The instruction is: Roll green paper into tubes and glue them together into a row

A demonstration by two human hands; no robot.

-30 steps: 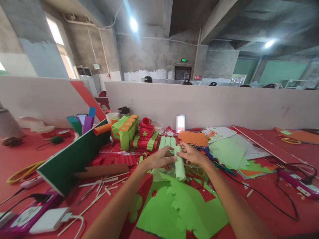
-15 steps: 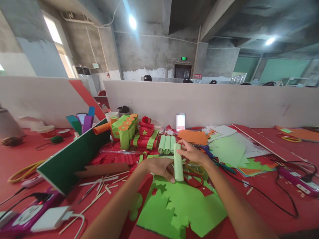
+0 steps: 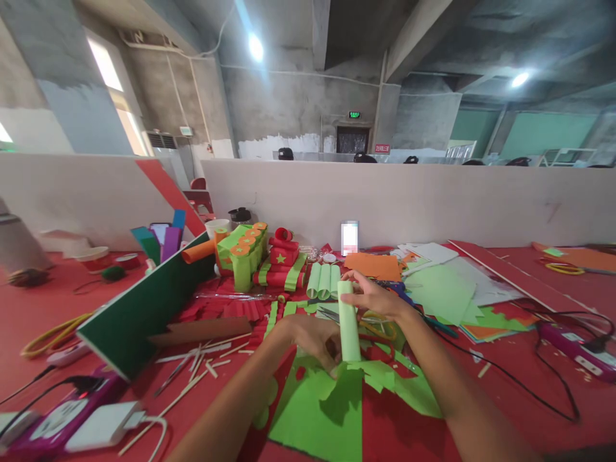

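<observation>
Between thumb and fingers, my right hand [image 3: 373,296] grips the upper part of a pale green paper tube [image 3: 350,327] that stands nearly upright. Low on the tube's left side, my left hand [image 3: 315,340] is closed on the edge of a jagged green paper scrap [image 3: 385,375], which is bent up off the table. Under the scrap lies a flat green sheet [image 3: 312,410]. Scissors with red handles [image 3: 385,353] lie just behind the tube, partly covered. Three similar light green tubes [image 3: 324,280] rest side by side beyond my hands.
Finished-looking green and orange paper pieces [image 3: 243,253] and red rolls [image 3: 282,276] stand at the back left. A dark green board [image 3: 144,314] leans there. Thin sticks [image 3: 192,366] and a purple power strip [image 3: 58,410] lie left; paper sheets [image 3: 440,289] and black cables [image 3: 522,385] lie right.
My left hand has taken hold of the cut green scrap and lifted its edge, baring red table below. The tube has shifted slightly right and down in my right hand.
</observation>
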